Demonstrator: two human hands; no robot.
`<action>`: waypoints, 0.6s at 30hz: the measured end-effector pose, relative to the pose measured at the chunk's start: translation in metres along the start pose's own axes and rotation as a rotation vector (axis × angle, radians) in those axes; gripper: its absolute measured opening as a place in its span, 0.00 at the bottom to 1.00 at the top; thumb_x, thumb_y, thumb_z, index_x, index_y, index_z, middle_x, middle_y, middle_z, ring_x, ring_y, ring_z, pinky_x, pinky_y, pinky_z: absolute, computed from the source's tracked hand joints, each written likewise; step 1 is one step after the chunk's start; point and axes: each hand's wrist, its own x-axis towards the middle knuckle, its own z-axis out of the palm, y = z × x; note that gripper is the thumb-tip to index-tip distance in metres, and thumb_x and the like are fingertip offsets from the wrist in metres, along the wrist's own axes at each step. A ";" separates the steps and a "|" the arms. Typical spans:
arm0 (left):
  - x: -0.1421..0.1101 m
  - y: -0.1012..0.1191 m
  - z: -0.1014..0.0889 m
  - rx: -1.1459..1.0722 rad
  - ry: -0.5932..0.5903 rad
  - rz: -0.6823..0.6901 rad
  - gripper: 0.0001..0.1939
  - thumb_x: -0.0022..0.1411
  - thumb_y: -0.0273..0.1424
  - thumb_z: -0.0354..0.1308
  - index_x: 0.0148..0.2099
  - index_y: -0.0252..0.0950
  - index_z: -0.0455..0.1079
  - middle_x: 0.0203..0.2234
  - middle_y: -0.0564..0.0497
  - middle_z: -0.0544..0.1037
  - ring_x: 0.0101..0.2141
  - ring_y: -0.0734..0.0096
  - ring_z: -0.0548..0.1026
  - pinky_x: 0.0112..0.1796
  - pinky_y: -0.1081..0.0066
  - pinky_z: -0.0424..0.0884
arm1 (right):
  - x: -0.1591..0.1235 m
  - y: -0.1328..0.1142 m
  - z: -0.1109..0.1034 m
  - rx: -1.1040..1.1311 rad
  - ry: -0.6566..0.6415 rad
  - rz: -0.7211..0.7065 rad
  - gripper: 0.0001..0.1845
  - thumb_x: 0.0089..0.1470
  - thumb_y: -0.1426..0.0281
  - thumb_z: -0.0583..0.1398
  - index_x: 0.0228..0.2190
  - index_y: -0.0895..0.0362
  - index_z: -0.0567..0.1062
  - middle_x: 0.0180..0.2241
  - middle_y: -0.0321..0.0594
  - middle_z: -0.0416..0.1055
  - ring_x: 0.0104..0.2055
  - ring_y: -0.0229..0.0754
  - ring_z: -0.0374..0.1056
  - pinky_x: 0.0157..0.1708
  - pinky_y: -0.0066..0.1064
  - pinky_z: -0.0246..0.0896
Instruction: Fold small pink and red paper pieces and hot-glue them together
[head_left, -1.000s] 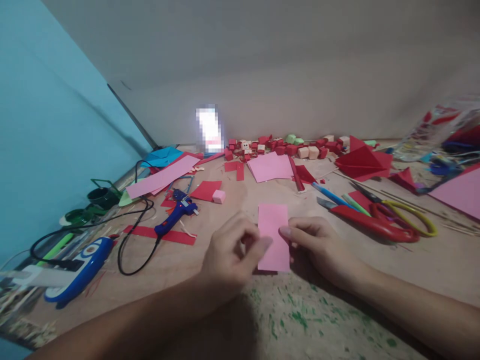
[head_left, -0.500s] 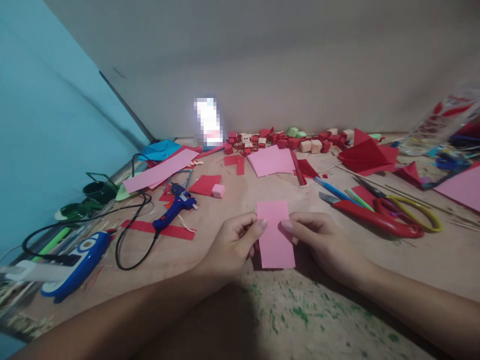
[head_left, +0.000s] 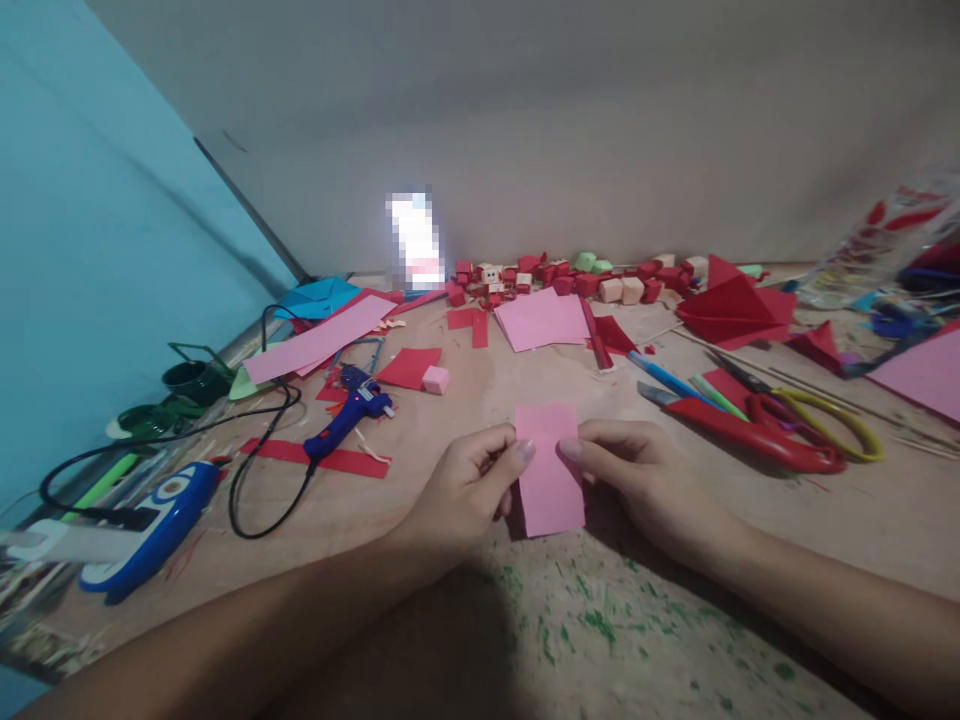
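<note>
A pink rectangle of paper [head_left: 551, 490] stands upright between my hands, just above the table in the middle of the view. My left hand [head_left: 476, 475] pinches its left edge, thumb on the near face and fingers curled behind. On the opposite edge, my right hand [head_left: 630, 460] grips in the same way, its thumb near the upper part of the sheet. The fingertips behind the paper are hidden. Beyond it on the table sits a small pink paper cube [head_left: 436, 380], touching a piece of red paper [head_left: 409, 367].
At left lie a blue glue gun [head_left: 349, 415] with a black cord and a blue-and-white power strip [head_left: 154, 535]. A red utility knife [head_left: 750, 435] and yellow-handled scissors [head_left: 840, 425] lie at right. Behind are pink sheets [head_left: 544, 322], several small red blocks [head_left: 585, 288] and a lit phone [head_left: 417, 242].
The pink paper's right edge has shifted slightly inward, so the sheet looks a little narrower and bowed. Both hands keep their hold on it.
</note>
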 end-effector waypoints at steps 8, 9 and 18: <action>-0.001 0.004 -0.001 -0.079 -0.045 0.022 0.15 0.65 0.40 0.60 0.36 0.30 0.72 0.21 0.55 0.68 0.20 0.79 0.64 0.23 0.77 0.59 | 0.002 0.000 -0.002 -0.067 0.086 -0.074 0.11 0.50 0.60 0.70 0.26 0.54 0.79 0.29 0.39 0.75 0.31 0.42 0.66 0.32 0.34 0.60; -0.001 0.005 0.000 -0.081 -0.035 0.019 0.15 0.65 0.40 0.60 0.36 0.30 0.72 0.21 0.55 0.68 0.20 0.79 0.64 0.23 0.77 0.59 | 0.003 0.001 -0.002 -0.065 0.117 -0.083 0.11 0.48 0.61 0.71 0.28 0.54 0.78 0.30 0.39 0.75 0.31 0.42 0.66 0.32 0.33 0.61; 0.000 0.003 0.001 -0.154 -0.055 0.003 0.16 0.62 0.41 0.65 0.34 0.32 0.72 0.23 0.54 0.71 0.22 0.78 0.68 0.25 0.77 0.65 | 0.004 0.002 -0.004 -0.118 0.075 -0.082 0.18 0.46 0.60 0.73 0.35 0.57 0.77 0.32 0.37 0.76 0.33 0.38 0.69 0.35 0.30 0.65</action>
